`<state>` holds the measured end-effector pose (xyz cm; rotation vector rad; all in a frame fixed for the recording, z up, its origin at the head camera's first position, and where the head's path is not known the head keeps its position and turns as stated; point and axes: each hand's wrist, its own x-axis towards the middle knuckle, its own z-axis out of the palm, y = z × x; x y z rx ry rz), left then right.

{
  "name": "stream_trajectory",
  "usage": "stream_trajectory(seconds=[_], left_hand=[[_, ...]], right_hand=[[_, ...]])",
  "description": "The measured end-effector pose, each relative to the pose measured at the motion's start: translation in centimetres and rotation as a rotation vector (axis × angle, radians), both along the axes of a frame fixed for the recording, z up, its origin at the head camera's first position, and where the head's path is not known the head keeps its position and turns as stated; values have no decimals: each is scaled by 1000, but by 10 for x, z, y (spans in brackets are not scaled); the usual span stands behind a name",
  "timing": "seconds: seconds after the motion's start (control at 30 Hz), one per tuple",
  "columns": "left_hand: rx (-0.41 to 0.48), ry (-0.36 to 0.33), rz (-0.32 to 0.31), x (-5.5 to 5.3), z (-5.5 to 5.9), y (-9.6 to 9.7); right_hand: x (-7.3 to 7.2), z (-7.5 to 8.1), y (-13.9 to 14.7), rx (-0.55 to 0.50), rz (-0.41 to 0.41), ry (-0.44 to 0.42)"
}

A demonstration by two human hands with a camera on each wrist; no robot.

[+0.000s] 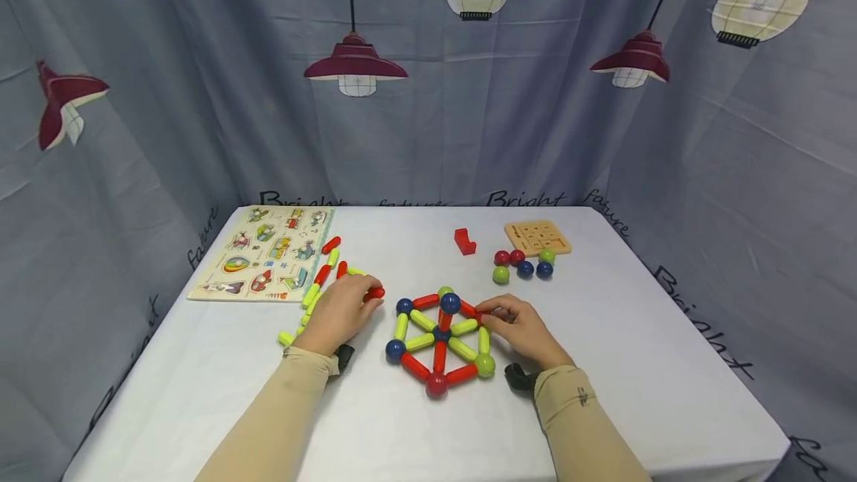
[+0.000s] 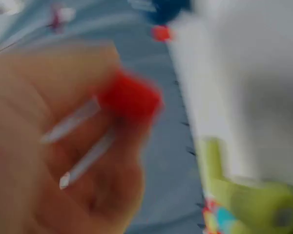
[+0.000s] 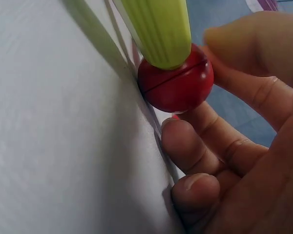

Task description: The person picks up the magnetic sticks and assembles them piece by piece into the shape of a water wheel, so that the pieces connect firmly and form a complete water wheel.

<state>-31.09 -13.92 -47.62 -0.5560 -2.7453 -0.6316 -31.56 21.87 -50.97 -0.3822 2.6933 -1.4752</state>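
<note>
My left hand (image 1: 339, 311) pinches a short red magnetic rod (image 2: 132, 97) between thumb and fingers, raised near the loose rods and left of the built frame; the left wrist view is blurred. With curled fingers, my right hand (image 1: 522, 327) holds a red ball (image 3: 176, 83) at the frame's right corner. A yellow-green rod (image 3: 161, 29) joins that ball. The wheel-like frame of rods and balls lies on the table, its spokes meeting at a central blue ball (image 1: 441, 333). From the centre a red rod (image 1: 445, 320) rises, topped by another blue ball (image 1: 450, 303).
Several loose red and yellow-green rods (image 1: 311, 294) lie beside a picture puzzle board (image 1: 214, 274) on the left. Beyond the frame are a red angled block (image 1: 465, 242), several loose balls (image 1: 525, 269) and a small wooden board (image 1: 559, 244). Fabric curtains surround the white table (image 1: 643, 363).
</note>
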Motion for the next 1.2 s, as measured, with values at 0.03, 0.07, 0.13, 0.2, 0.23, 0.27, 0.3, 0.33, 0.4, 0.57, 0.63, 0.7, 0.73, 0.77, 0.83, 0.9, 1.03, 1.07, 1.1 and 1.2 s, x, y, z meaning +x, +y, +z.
stream_trajectory(seconds=[0.03, 0.07, 0.13, 0.2, 0.23, 0.27, 0.3, 0.33, 0.4, 0.57, 0.63, 0.7, 0.73, 0.77, 0.83, 0.9, 1.03, 1.07, 1.1, 1.2], left_hand=[[79, -48, -62, 3, 3, 0], [159, -107, -129, 6, 7, -1], [286, -247, -263, 11, 12, -1], [350, -372, -349, 14, 14, 0], [366, -419, -374, 15, 15, 1], [370, -445, -389, 15, 15, 2], [373, -466, -398, 15, 14, 2], [368, -484, -394, 15, 13, 3], [331, -499, -382, 14, 9, 5], [227, -425, -336, 12, 2, 10], [217, -380, -293, 10, 0, 11], [213, -340, -230, 9, 0, 11], [208, -316, -187, 8, -1, 10], [205, -286, -131, 7, -1, 9], [164, -186, -1, 5, -2, 6], [94, -109, 137, 5, -3, 2], [-67, -58, 289, 3, -7, -4], [-82, -62, 295, 3, -7, -4], [-92, -62, 299, 3, -8, -4], [-80, -48, 314, 1, -8, -5]], right_hand=[[0, 0, 0, 8, -3, -3], [-1, 0, -1, 19, -8, -5], [-2, 0, -1, 37, -15, -7], [-4, 1, 0, 43, -23, -4], [-4, 1, 0, 43, -26, -3], [-5, 1, 0, 43, -27, -3], [-5, 2, 0, 40, -27, -4], [-5, 3, 0, 38, -27, -9], [-5, 3, -1, 37, -28, -11], [-4, 2, 1, 53, -47, -10], [-3, 1, 3, 56, -57, -9], [-3, 0, 5, 51, -63, -12], [-3, 0, 5, 47, -65, -14], [-3, 0, 6, 46, -67, -17], [-3, -1, 6, 40, -67, -26], [-3, -2, 6, 31, -67, -32], [-4, -2, 4, 20, -66, -36], [-4, -3, 4, 19, -68, -33], [-4, -2, 3, 18, -69, -32], [-3, -1, 3, 17, -66, -29]])
